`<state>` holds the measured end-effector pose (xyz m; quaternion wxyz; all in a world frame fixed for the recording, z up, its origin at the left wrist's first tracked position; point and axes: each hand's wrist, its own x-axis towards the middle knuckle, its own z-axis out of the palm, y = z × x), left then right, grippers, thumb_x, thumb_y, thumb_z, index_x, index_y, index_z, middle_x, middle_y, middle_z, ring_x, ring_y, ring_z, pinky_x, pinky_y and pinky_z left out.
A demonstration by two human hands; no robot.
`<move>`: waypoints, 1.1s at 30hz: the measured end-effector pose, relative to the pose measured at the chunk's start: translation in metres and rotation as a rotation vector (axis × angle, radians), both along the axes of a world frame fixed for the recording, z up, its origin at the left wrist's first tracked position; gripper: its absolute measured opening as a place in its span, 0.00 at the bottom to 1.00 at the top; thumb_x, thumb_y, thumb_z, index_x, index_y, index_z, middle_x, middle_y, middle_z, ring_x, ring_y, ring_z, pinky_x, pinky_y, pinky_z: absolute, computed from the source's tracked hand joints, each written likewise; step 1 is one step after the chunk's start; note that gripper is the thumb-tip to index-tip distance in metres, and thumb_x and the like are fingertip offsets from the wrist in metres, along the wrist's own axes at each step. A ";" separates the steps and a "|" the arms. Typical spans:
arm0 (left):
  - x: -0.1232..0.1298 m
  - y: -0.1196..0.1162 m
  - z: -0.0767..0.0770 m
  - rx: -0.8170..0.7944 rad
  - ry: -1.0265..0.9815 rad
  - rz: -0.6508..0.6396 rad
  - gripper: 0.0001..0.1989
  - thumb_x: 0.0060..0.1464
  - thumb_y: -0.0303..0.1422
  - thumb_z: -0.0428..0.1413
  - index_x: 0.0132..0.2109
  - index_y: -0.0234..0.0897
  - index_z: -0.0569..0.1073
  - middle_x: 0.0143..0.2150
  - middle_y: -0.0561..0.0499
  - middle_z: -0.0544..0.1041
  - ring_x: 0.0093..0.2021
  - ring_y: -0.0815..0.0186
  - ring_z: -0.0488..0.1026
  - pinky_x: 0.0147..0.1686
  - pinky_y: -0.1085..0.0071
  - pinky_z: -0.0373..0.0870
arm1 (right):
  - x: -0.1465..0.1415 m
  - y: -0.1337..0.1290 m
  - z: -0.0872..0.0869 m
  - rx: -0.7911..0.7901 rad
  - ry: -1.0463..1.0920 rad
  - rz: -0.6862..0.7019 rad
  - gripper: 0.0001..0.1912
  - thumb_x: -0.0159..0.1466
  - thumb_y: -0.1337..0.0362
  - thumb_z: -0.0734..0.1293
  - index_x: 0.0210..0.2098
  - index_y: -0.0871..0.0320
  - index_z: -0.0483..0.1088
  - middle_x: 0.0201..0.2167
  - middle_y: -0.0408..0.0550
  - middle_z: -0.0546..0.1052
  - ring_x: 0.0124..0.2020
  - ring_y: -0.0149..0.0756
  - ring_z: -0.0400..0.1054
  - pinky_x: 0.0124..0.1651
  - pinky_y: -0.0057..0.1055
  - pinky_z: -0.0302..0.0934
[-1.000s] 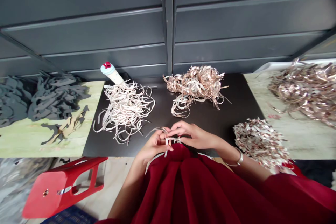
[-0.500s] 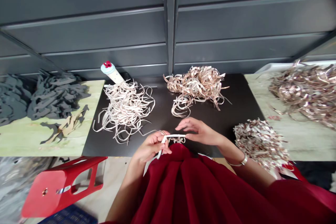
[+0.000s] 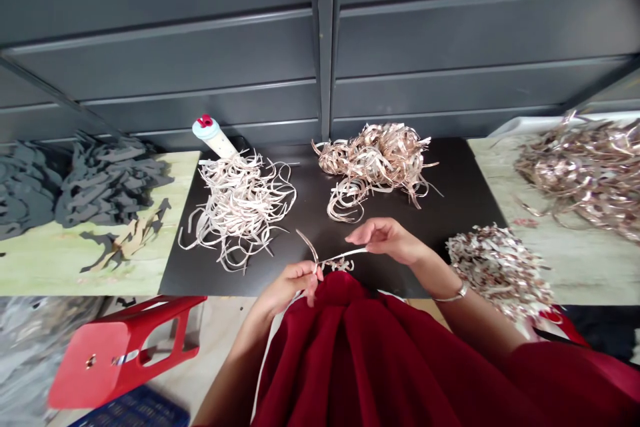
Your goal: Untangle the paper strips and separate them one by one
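Note:
My left hand (image 3: 296,282) pinches thin strips near the front edge of the black mat (image 3: 320,213). One copper-toned strip end sticks up from its fingertips. A white strip (image 3: 350,253) runs from there to my right hand (image 3: 389,240), whose thumb and fingers grip its far end. Small knotted or looped pieces (image 3: 340,265) lie just below the strip, by the red garment. Beyond my left hand is a tangled pile of whitish strips (image 3: 240,203). Past my right hand sits a heap of shiny rose-gold strips (image 3: 383,157).
A bottle with a red-topped lid (image 3: 215,137) stands behind the white pile. Dark grey cut pieces (image 3: 110,180) lie at left. A bundle of short strips (image 3: 497,270) and a larger shiny heap (image 3: 590,177) are at right. A red stool (image 3: 95,363) stands below left.
My right hand has moved slightly right and up, drawing the white strip out. A copper-toned strip end now points up from my left hand, and the white end that hung below it is gone.

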<state>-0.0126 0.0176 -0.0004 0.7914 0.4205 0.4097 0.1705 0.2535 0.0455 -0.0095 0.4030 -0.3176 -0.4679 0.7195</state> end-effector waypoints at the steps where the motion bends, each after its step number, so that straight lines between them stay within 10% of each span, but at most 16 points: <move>1: 0.001 -0.001 0.000 0.017 0.019 -0.006 0.17 0.49 0.46 0.57 0.32 0.33 0.70 0.15 0.58 0.66 0.16 0.73 0.60 0.22 0.75 0.51 | -0.001 0.001 -0.004 -0.045 0.054 -0.046 0.10 0.50 0.67 0.74 0.28 0.58 0.69 0.37 0.47 0.79 0.44 0.39 0.73 0.51 0.41 0.64; 9: 0.026 -0.011 0.015 0.854 0.701 -0.107 0.18 0.59 0.36 0.46 0.23 0.36 0.67 0.20 0.55 0.64 0.22 0.71 0.59 0.26 0.73 0.50 | -0.023 0.002 -0.008 -0.159 0.168 -0.352 0.12 0.57 0.52 0.66 0.35 0.52 0.66 0.37 0.44 0.79 0.48 0.40 0.71 0.55 0.44 0.59; 14: 0.031 -0.015 0.012 1.141 0.816 -0.054 0.15 0.53 0.28 0.48 0.19 0.36 0.63 0.21 0.54 0.63 0.22 0.72 0.59 0.26 0.73 0.51 | -0.037 0.000 0.013 -0.034 0.047 -0.338 0.31 0.60 0.35 0.48 0.31 0.54 0.66 0.33 0.50 0.76 0.46 0.44 0.70 0.53 0.44 0.60; 18: 0.030 -0.017 0.012 1.225 0.783 -0.008 0.14 0.51 0.25 0.49 0.18 0.36 0.63 0.21 0.53 0.64 0.22 0.72 0.59 0.26 0.74 0.53 | -0.040 -0.001 0.028 -0.050 0.079 -0.355 0.37 0.58 0.32 0.43 0.28 0.55 0.65 0.24 0.48 0.72 0.32 0.41 0.70 0.42 0.41 0.65; 25: 0.030 -0.016 0.012 1.312 0.695 -0.020 0.10 0.50 0.27 0.51 0.21 0.37 0.68 0.24 0.50 0.70 0.24 0.69 0.64 0.27 0.72 0.57 | -0.062 -0.013 0.028 0.512 -0.614 -0.034 0.16 0.48 0.55 0.75 0.28 0.56 0.68 0.28 0.43 0.71 0.31 0.34 0.64 0.36 0.29 0.60; 33: 0.025 -0.018 0.008 1.214 0.470 0.002 0.13 0.55 0.25 0.48 0.26 0.38 0.73 0.30 0.47 0.76 0.30 0.65 0.70 0.33 0.70 0.64 | -0.064 -0.012 0.024 0.369 -0.585 0.030 0.10 0.54 0.67 0.71 0.20 0.59 0.66 0.18 0.36 0.65 0.21 0.24 0.57 0.25 0.22 0.51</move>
